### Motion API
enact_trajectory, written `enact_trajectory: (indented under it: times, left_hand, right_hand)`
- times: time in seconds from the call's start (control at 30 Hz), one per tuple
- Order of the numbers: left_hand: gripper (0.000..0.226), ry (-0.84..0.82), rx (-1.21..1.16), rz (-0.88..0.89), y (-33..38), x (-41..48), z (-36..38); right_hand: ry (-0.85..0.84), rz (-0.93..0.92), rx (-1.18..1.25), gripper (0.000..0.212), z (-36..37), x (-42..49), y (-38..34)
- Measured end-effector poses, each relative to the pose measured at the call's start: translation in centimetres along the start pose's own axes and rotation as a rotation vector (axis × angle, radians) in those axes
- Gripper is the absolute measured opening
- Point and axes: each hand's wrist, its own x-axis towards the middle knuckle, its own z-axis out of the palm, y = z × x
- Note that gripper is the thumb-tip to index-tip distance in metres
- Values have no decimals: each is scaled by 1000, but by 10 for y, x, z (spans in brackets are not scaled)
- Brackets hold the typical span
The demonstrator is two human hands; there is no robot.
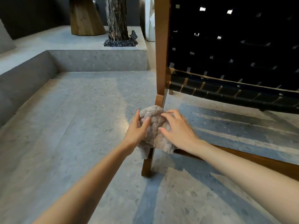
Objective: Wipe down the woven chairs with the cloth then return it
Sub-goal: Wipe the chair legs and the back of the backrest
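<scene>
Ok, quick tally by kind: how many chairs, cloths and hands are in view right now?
chair: 1
cloth: 1
hands: 2, left hand and right hand, both on the cloth
Total: 4

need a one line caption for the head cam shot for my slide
Left hand grips and right hand presses a beige cloth on the wooden leg of a black woven chair.
</scene>
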Motion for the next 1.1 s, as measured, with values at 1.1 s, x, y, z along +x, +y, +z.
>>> enact_trajectory:
  times: [1.1]
  left_hand:
    - [40,163,-124,265,13,-10,37]
  right_hand:
    - [341,315,396,20,-25,-17,9]
